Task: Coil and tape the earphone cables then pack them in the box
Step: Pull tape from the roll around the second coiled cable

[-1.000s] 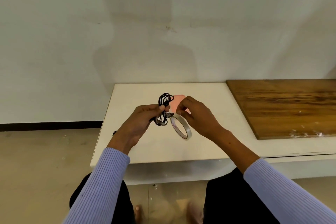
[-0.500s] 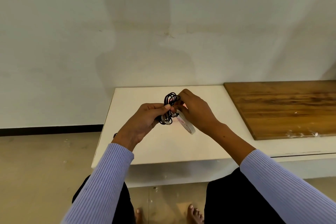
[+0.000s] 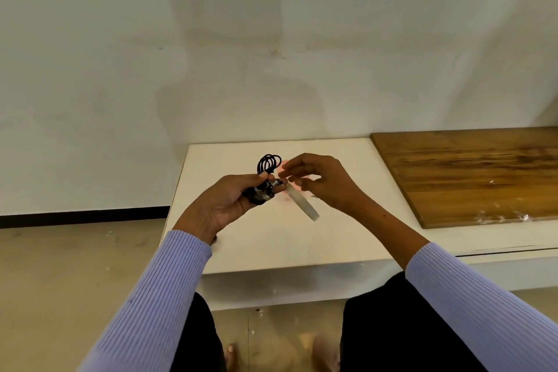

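Black, thin and rubbery, the earphone cable (image 3: 267, 178) is bunched into a small coil whose loops stand up at twelve o'clock above the left hand (image 3: 232, 205), which pinches the bundle between thumb and curled fingers over the middle of the table (image 3: 271, 244). Something glossy and crumpled — tape, most likely — wraps the bundle just below the thumb. At three o'clock from the coil hangs the tape roll (image 3: 303, 203), a slim translucent hoop seen nearly edge-on, tilted down toward four o'clock; the faint reddish print on its inner face is too small to read. Above it the right hand (image 3: 321, 183) is blurred, fingers loosely extended toward the cable, and I cannot tell whether it grips the roll. Beneath them lies a small pink patch, partly hidden. Matte and smooth, the white tabletop meets a grained, varnished wooden board (image 3: 471, 172) at three o'clock. Ribbed lilac knit sleeves (image 3: 157, 305) cover both forearms.
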